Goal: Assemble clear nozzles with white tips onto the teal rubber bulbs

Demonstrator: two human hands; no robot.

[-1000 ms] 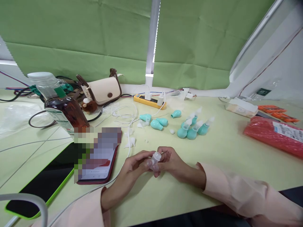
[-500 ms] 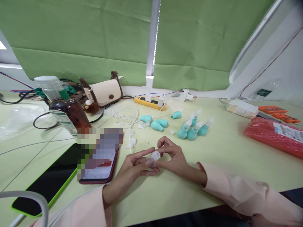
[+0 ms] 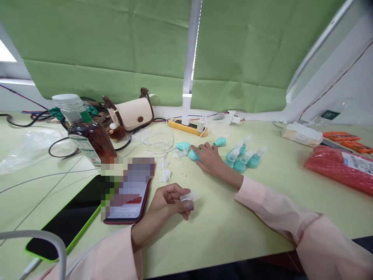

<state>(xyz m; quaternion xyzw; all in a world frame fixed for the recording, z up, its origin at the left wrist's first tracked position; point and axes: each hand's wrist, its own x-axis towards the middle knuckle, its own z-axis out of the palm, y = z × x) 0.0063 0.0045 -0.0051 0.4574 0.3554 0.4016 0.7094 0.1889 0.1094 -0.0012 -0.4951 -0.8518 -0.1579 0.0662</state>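
My left hand pinches a small clear plastic nozzle between thumb and fingers, above the front of the table. Farther out, my right hand curls its fingers over a teal rubber bulb; the hand partly hides it. Left of that, another teal bulb lies beside a clear plastic piece. One more loose teal bulb rests just beyond my right fingers. To the right stand several teal bulbs with clear nozzles fitted, upright in a cluster.
On the left lie a red-cased phone and a green-edged phone, with a dark bottle behind. A cream handbag, yellow power strip and white cables stand farther back. A red plastic package lies at right.
My right hand has left the nozzle and moved forward to the loose teal bulbs. My left hand keeps the nozzle, now tilted to lie more sideways. The view has shifted slightly.
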